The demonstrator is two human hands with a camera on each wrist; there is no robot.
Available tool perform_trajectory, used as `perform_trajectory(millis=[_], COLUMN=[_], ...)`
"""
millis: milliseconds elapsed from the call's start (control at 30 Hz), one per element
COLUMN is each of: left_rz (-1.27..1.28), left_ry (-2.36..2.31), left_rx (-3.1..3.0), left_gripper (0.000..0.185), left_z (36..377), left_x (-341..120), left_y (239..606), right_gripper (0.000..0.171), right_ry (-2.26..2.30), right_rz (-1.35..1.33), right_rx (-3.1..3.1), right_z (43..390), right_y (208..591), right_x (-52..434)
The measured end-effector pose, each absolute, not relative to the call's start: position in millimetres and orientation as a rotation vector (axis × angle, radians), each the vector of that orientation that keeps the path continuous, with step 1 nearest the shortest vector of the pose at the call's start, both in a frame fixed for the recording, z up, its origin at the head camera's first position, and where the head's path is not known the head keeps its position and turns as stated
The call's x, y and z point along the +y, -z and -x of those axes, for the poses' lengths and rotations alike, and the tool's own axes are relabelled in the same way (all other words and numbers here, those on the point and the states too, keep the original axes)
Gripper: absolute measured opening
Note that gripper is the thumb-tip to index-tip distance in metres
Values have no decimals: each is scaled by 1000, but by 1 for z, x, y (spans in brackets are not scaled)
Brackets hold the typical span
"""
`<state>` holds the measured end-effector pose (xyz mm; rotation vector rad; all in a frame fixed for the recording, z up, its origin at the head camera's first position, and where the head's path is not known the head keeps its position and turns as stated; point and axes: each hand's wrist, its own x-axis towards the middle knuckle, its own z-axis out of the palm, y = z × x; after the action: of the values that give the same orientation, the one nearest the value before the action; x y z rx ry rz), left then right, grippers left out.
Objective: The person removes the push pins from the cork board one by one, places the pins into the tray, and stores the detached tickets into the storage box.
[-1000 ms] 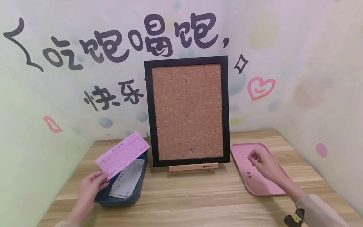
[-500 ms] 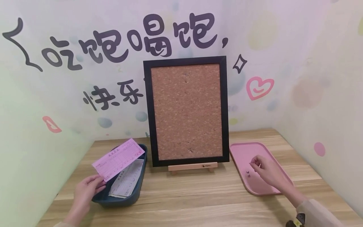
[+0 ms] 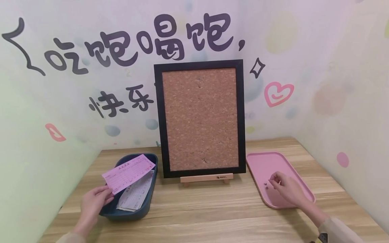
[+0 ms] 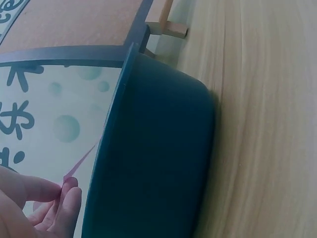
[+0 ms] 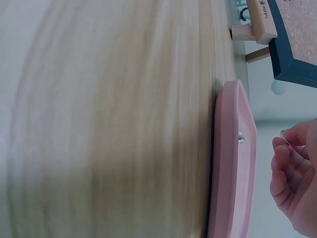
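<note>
My left hand [image 3: 92,202] pinches the lower left corner of a pink printed slip [image 3: 129,172] and holds it over a dark blue bin [image 3: 143,210]. White printed slips [image 3: 135,194] lie inside the bin. In the left wrist view the fingers [image 4: 47,206] grip the slip's thin edge [image 4: 79,166] beside the bin's wall [image 4: 153,148]. My right hand [image 3: 285,187] hovers low over a pink tray [image 3: 264,162], thumb and forefinger pinched on a small metal pin. Another pin [image 3: 265,184] lies on the tray just left of the fingertips.
A black-framed cork board [image 3: 200,118] stands upright on a small wooden easel [image 3: 206,178] at the middle back of the wooden table [image 3: 212,209]. Decorated walls close in behind and on both sides. The tray's rim [image 5: 233,173] lies close to the table's right side.
The left hand has lowered the pink slip toward the bin. The right hand has come down and nearer over the tray, fingertips now beside the loose pin.
</note>
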<state>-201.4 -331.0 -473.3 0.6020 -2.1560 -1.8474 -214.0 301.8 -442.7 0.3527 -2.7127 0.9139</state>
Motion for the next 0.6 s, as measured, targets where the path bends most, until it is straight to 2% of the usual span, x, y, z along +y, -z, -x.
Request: perform_trajectory(millis=[233,467,600], left_rz=[-576,-487,-474], left_ry=[1804,1845,1831], left_rx=[-2186,-2253,-2294], left_gripper=[41,22,34], left_z=[196,184,180], left_x=[-328,-317,-310], left_y=[473,458,451], right_gripper=[4,5,5], right_ry=[-900,-905,-888], right_rz=[-333,-322,-318], right_rx=[-2722,-2749,-2757], right_z=[214,214,215], right_y=[444,445,447], right_x=[303,302,302])
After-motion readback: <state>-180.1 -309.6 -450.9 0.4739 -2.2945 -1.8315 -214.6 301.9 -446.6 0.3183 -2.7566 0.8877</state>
